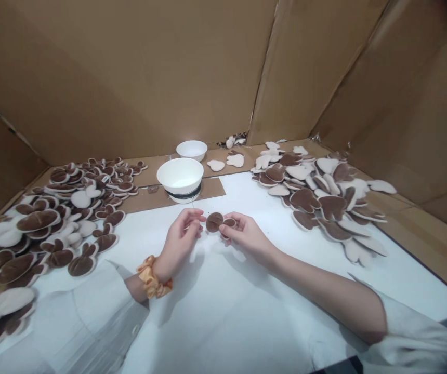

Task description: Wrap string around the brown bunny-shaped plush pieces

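Observation:
My right hand (245,235) pinches a small brown fabric piece with a pale edge (214,222) over the middle of the white table. The piece has a larger round part pointing left and smaller lobes under my right fingers. Just left of it is my left hand (185,232), with a scrunchie (153,278) on the wrist. The left fingertips are curled close to each other, apart from the piece; anything between them is too small to make out.
Brown and cream fabric pieces lie heaped at the left (38,221) and at the right (305,200). Two white bowls, a nearer one (180,174) and a farther one (192,149), stand beyond my hands. Cardboard walls (149,78) enclose the table (223,322).

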`<action>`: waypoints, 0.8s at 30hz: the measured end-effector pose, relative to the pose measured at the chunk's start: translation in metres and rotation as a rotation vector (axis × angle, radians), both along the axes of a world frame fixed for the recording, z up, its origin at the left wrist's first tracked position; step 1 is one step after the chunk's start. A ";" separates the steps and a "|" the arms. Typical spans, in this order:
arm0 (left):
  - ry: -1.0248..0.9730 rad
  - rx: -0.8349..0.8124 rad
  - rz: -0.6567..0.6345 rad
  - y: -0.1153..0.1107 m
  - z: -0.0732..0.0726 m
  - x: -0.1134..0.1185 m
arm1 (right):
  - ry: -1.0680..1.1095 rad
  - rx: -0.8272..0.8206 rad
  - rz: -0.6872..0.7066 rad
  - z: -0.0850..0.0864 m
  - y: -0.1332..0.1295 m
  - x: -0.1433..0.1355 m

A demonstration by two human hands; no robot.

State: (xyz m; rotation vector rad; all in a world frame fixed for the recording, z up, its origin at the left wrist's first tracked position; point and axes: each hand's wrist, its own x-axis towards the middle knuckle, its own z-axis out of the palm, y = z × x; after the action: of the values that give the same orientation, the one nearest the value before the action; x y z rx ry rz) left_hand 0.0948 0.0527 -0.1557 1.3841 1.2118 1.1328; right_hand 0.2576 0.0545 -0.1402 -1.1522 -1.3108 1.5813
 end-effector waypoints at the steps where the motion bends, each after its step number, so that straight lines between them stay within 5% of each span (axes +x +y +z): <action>1: -0.007 0.042 -0.028 -0.002 0.000 0.000 | 0.017 -0.001 0.013 0.000 0.001 0.001; 12: -0.120 0.091 -0.188 -0.009 0.004 0.002 | 0.117 0.217 0.115 -0.008 -0.002 0.002; 24: -0.055 -0.017 -0.040 -0.012 0.010 0.002 | -0.039 0.327 0.065 -0.006 -0.001 0.003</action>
State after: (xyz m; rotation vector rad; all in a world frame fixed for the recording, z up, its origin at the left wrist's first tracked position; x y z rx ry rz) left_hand 0.0967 0.0410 -0.1460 1.3502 1.1479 1.1234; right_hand 0.2611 0.0538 -0.1462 -0.9478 -1.5777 1.3311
